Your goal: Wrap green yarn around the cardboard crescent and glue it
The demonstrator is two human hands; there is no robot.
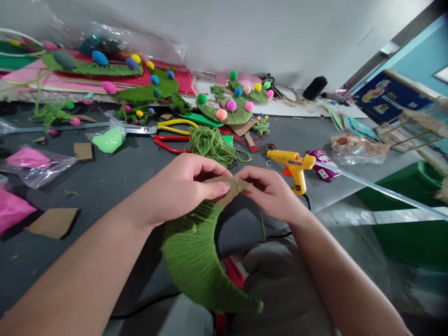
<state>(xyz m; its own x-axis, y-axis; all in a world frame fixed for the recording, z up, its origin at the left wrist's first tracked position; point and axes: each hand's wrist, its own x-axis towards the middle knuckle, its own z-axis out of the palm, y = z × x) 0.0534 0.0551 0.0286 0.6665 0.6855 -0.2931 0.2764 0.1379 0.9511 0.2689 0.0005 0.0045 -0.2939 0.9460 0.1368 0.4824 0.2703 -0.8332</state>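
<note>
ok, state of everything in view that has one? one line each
Crescent: mostly yarn-wrapped, cardboard bare near the upper tip
Left hand: gripping crescent
Right hand: pinching at its upper tip
Glue gun: on its side, small orange light showing
Glue stick: in the gun's rear, sticking far out
Scissors: handles apart, blade opening unclear
Yarn pile: loose, tangled
Light green lump: in clear plastic
Purple packet: open or sealed, can't tell

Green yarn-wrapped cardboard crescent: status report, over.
Left hand pinching crescent at bare brown cardboard; right hand at its tip. Close beyond hands: tangled green yarn pile, yellow glue gun.
</note>
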